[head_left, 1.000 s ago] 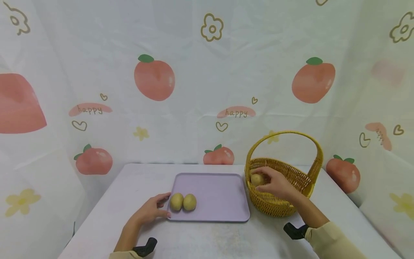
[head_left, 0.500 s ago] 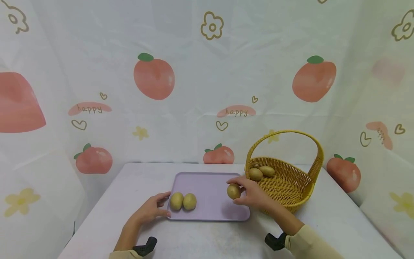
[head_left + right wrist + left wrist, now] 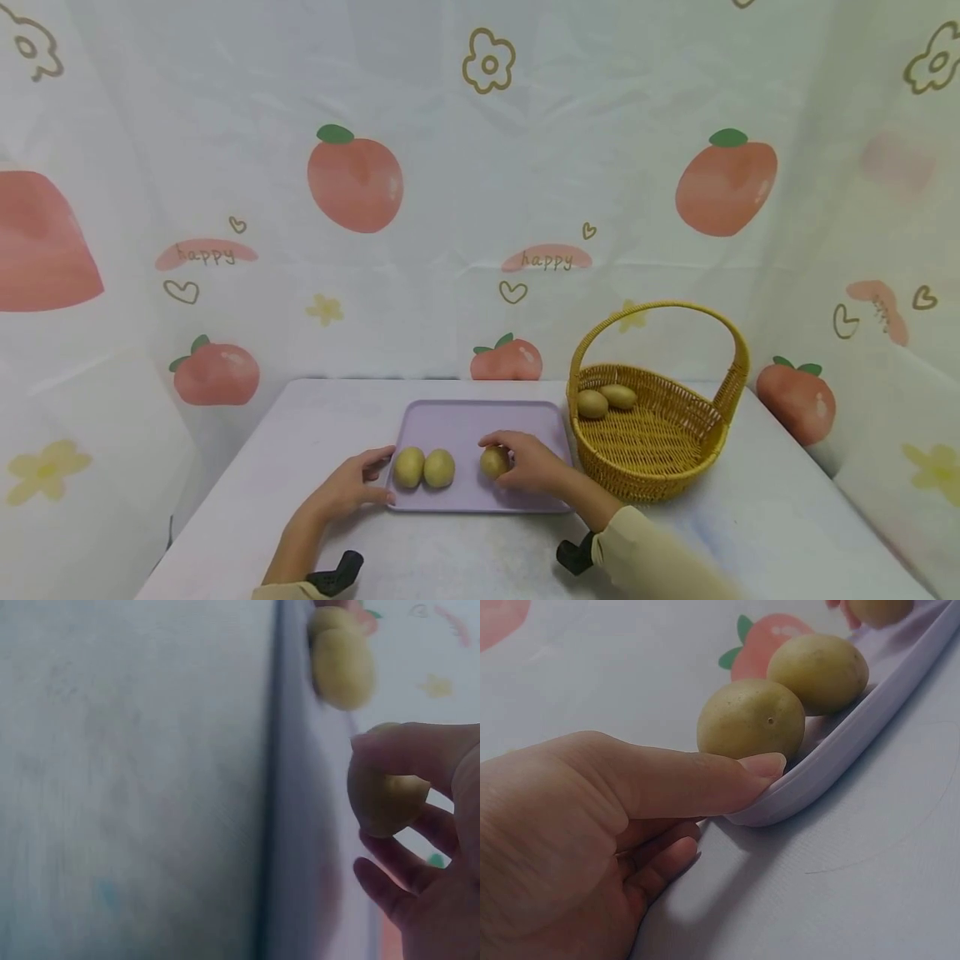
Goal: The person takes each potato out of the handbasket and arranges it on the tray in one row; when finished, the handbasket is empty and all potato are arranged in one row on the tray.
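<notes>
My right hand [image 3: 536,465] grips a potato [image 3: 494,462] between thumb and fingers over the right half of the lilac tray [image 3: 480,425]. In the right wrist view this potato [image 3: 386,796] appears just above the tray; whether it touches the bottom cannot be told. Two more potatoes, a left one [image 3: 408,467] and a right one [image 3: 439,468], lie side by side near the tray's left end. My left hand [image 3: 347,487] rests at the tray's left edge. Its straight thumb [image 3: 697,780] touches the rim near the front corner, with the other fingers partly hidden behind.
A yellow wicker basket [image 3: 637,483] with a tall arched handle stands right of the tray, close beside it. Inside, a round potato [image 3: 592,404] and a longer one [image 3: 618,396] lie at its back left. A patterned cloth [image 3: 420,317] hangs behind the white table [image 3: 330,417].
My right hand has taken a potato out of the basket and carried it left, over the tray. My left hand has stayed at the tray's edge.
</notes>
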Available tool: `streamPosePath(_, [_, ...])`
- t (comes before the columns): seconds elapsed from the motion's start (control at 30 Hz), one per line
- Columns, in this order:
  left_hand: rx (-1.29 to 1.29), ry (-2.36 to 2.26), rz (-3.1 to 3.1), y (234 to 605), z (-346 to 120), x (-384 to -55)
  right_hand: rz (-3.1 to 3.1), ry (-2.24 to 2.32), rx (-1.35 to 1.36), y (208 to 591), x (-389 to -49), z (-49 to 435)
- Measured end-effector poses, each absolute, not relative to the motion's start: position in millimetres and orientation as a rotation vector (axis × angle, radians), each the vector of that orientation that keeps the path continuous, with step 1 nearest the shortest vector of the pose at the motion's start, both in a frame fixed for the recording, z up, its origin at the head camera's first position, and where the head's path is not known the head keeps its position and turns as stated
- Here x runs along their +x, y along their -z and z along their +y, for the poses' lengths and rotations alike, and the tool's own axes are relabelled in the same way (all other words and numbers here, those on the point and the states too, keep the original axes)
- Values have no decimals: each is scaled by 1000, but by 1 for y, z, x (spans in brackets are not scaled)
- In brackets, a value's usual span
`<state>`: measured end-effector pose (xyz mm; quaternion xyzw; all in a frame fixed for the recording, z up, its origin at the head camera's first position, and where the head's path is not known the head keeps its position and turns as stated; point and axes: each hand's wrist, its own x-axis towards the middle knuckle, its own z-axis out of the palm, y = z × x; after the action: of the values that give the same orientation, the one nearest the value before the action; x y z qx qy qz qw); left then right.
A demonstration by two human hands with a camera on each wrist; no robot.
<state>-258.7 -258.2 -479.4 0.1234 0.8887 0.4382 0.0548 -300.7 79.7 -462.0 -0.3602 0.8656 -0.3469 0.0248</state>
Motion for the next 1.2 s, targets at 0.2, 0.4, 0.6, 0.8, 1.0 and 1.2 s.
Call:
streamPosePath(0.2, [386,-1334,2697,478,-257,-259,2657,1084,-1089,472,-302,58])
streamPosePath(0.4, [386,-1339,2696,477,-257,-258,2647,1047,-1076,471,-299,46])
streamPosePath(0.6, [394,-1343,2694,477,-258,-258,2643,990,-1110,469,-298,43])
streamPosePath(0.8, [373,-1339,2695,478,-259,-258,2636,992,-1095,470,-296,42])
streamPosePath(1.0, [367,-1341,2695,477,-259,-258,2635,989,-1048,469,-294,43])
streamPosePath(1.2, [386,-1353,2686,477,-257,-256,2645,946,-1024,461,-292,55])
